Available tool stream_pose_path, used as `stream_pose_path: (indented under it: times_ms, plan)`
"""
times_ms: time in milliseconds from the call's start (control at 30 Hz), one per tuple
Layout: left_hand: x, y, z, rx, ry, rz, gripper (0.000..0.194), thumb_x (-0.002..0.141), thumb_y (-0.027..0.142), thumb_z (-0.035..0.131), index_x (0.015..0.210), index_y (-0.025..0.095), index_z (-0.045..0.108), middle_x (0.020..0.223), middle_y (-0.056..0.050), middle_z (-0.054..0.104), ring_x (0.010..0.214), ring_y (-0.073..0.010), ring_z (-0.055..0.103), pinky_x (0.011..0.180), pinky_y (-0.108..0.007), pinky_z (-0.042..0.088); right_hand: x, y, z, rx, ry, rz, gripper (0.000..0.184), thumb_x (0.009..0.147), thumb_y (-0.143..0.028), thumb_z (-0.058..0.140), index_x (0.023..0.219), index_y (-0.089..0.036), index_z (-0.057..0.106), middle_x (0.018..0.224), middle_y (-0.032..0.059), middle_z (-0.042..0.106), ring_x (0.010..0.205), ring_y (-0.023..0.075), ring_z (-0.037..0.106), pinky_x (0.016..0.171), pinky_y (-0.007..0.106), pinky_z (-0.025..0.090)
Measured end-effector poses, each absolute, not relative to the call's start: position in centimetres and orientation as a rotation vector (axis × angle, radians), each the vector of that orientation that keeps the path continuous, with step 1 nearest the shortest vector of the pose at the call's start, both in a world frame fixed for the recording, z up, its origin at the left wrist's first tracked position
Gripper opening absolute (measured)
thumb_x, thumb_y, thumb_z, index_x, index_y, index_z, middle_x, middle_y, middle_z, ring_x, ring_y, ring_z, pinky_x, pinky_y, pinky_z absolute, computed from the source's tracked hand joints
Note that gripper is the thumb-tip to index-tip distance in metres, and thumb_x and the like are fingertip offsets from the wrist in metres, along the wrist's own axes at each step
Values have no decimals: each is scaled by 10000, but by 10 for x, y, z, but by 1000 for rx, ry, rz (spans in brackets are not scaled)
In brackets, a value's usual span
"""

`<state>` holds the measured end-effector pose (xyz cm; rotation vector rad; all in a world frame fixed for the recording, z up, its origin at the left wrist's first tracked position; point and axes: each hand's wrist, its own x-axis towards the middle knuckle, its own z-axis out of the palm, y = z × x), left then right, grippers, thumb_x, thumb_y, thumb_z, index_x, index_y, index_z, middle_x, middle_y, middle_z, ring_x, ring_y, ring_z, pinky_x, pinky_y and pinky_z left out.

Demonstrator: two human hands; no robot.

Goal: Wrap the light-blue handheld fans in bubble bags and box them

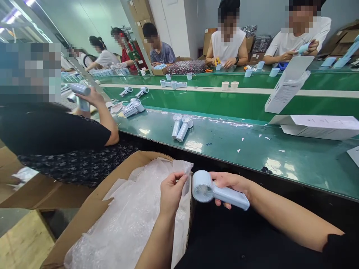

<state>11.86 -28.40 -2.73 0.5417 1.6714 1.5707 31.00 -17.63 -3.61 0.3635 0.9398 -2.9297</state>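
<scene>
My right hand (pixel 230 183) is wrapped round a light blue handheld fan (pixel 228 196), its round head turned toward my left. Between the thumb and fingers of my left hand (pixel 173 188) is pinched a clear plastic bag (pixel 183 167), just left of the fan's head and apart from it. Below my left hand stands an open cardboard box (pixel 112 183) heaped with clear plastic bags (pixel 134 213). Two more light blue fans (pixel 182 127) lie side by side on the green workbench (pixel 218 149) ahead of me.
A green conveyor (pixel 207 98) runs behind the bench, carrying fans and two cream cups (pixel 230 86). White cartons (pixel 319 126) lie at the right. A co-worker in black (pixel 56 130) sits close on my left, holding a fan. Several people work across the line.
</scene>
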Motion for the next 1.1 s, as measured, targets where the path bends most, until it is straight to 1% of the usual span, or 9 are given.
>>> stream_pose_path:
  times_ms: [67,133,267,400,533,633,700,933,1100]
  plan:
    - [129,-280,-25,572,1637,1519,259,567,321,804,731,159,686,665,-10,673,580,-120,577,581,-239,462,311,-180,-35,197,866,-2931,632,717,-251,703,1283,-200,428,1000,107,650,706,219,703,463,275,576]
    - [135,-277,-23,537,1538,1438,275,545,324,809,714,158,670,615,-5,656,521,-120,558,528,-241,447,308,-182,-36,168,874,-2924,639,714,-224,705,1289,-202,429,1008,104,647,728,226,705,480,281,583]
    - [132,-276,-24,538,1460,1357,270,519,304,818,665,129,675,585,-26,646,495,-119,544,498,-238,431,305,-180,-41,302,974,-2906,469,726,-218,686,1162,-131,538,941,108,656,707,228,700,454,275,577]
    - [127,-281,-26,639,1545,1591,218,590,291,780,704,138,675,614,-11,642,569,-119,566,572,-240,468,312,-175,-40,557,1083,-2909,324,767,-215,653,1060,-94,585,864,110,664,689,212,693,441,245,563]
    - [136,-291,-19,1162,1807,1648,101,756,266,671,768,168,655,720,-10,648,670,-137,595,636,-250,490,320,-172,-27,701,1106,-2954,408,727,-201,694,1102,-100,568,898,121,671,674,239,696,427,274,562]
    - [145,-297,-17,1628,1824,1591,21,800,197,621,795,181,634,750,-15,642,707,-146,606,669,-264,498,325,-172,-18,833,1128,-3033,486,697,-191,720,1145,-116,548,940,125,671,676,262,703,433,301,565]
    - [151,-300,-23,1782,1845,1538,27,808,173,604,811,185,628,755,-19,646,712,-150,614,677,-270,500,327,-175,-15,959,1148,-3070,493,686,-197,731,1137,-122,548,952,123,667,677,271,706,432,310,565]
    - [182,-295,-75,1364,2037,1328,159,881,295,498,830,174,588,725,-22,635,662,-156,608,646,-277,498,335,-193,-28,1423,1166,-3063,472,636,-186,755,1059,-146,549,1138,135,605,644,227,700,417,339,576]
    - [183,-279,-64,1320,1888,1321,162,866,321,529,862,175,599,772,-27,651,722,-159,624,692,-278,509,344,-194,-37,1519,1121,-3154,465,644,-216,742,1045,-155,515,1101,122,600,648,237,703,422,342,573]
